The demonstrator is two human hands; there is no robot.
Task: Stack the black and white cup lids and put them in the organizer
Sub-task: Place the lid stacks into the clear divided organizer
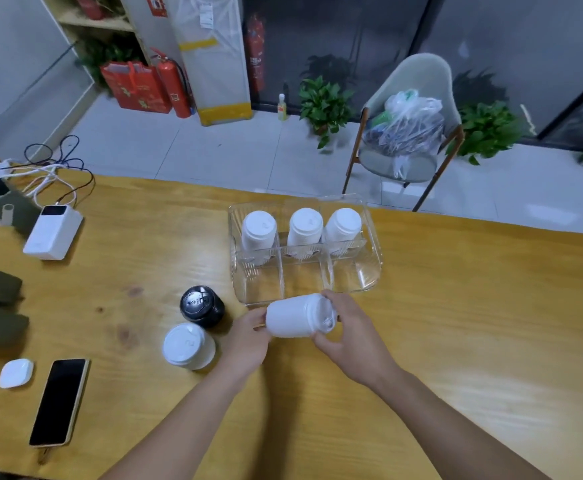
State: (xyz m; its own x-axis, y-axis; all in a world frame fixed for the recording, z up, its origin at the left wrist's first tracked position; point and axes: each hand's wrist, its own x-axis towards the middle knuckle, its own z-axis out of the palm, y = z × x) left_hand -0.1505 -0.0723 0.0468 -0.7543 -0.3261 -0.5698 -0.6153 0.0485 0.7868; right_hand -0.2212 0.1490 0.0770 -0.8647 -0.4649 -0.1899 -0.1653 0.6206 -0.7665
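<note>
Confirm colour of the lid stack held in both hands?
White: the lid stack, held sideways between both hands; head view.

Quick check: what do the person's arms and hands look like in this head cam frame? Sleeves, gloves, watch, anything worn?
Both forearms are bare as far as the frame shows: no sleeves in view. The left hand and the right hand wear no gloves. No watch, bracelet or ring shows on either wrist or on the visible fingers. No markings or cables on them.
</note>
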